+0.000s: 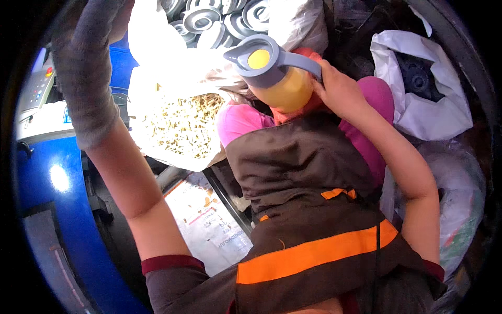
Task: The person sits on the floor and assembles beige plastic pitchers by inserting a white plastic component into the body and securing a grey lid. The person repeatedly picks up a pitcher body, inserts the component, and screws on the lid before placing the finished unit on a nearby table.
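Grey discs [202, 20], tan bits [183, 125], white bag [434, 118], right grip [339, 90] clamped on jug [292, 91], left grip [86, 57] unclear

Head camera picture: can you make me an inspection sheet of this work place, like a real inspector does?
Surface: printed white sheet below the left arm, speckled reddish-brown.
Job's things: yellow pitcher with grey lid and handle, above an orange-red cloth at the person's lap.
Clutter: grey ring-shaped parts at the top; small tan pieces in a white bag; black round part in another white bag.
Hands: right hand grips the pitcher's handle; left hand, in grey knit, is raised at upper left, grip unclear.
Cables: only a thin dark cord over the apron, use unclear.
Surroundings: blue machine and red button at left.
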Motion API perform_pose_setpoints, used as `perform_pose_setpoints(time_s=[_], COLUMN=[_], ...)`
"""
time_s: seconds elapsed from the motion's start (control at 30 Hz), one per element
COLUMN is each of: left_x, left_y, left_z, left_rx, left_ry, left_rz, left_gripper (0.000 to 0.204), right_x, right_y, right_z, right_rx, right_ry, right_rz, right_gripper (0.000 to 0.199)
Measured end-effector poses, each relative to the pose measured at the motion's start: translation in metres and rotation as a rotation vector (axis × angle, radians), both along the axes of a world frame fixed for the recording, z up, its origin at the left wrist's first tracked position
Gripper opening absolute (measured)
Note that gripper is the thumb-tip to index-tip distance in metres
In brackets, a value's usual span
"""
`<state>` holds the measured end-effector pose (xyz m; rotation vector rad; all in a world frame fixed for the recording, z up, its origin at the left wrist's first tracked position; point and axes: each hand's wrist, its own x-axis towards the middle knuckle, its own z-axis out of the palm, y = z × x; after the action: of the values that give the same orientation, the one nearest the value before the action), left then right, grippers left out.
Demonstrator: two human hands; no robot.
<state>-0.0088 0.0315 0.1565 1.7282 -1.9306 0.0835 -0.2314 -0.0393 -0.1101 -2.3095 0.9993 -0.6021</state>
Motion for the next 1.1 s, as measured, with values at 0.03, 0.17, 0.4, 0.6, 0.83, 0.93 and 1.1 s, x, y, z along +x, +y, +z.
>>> perform_pose_setpoints(time_s=[0.03,0.17,0.4,0.6,0.83,0.93,1.1], left_x=[-0.007,-0.041,-0.02,0.051,0.016,0.039,0.045], left_y=[-0.004,-0.013,-0.014,-0.016,-0.006,-0.013,0.019], left_z=[-0.017,-0.118,-0.145,-0.194,-0.335,-0.327,-0.204], left_rx=[-0.009,0.052,-0.007,-0.004,0.199,-0.011,0.42], left_ry=[-0.059,-0.368,-0.132,0.669,-0.137,0.636,1.085], left_rz=[-0.006,0.095,0.019,0.241,0.294,0.174,-0.006], left_gripper=[0.054,0.058,0.057,0.051,0.036,0.034,0.044], right_x=[-0.003,-0.002,-0.003,-0.023,-0.027,-0.031,0.03], right_y=[-0.002,0.002,-0.008,-0.026,-0.049,-0.056,-0.049], right_z=[-0.001,-0.003,-0.009,0.02,0.016,0.019,0.048], right_rx=[0.0,-0.011,0.112,0.435,0.676,0.651,0.449], right_ry=[-0.006,-0.032,-0.153,-0.678,-0.708,-0.5,-0.063], right_rz=[-0.004,0.019,0.033,-0.196,-0.213,-0.135,0.113], right_gripper=[0.031,0.031,0.036,0.035,0.029,0.028,0.03])
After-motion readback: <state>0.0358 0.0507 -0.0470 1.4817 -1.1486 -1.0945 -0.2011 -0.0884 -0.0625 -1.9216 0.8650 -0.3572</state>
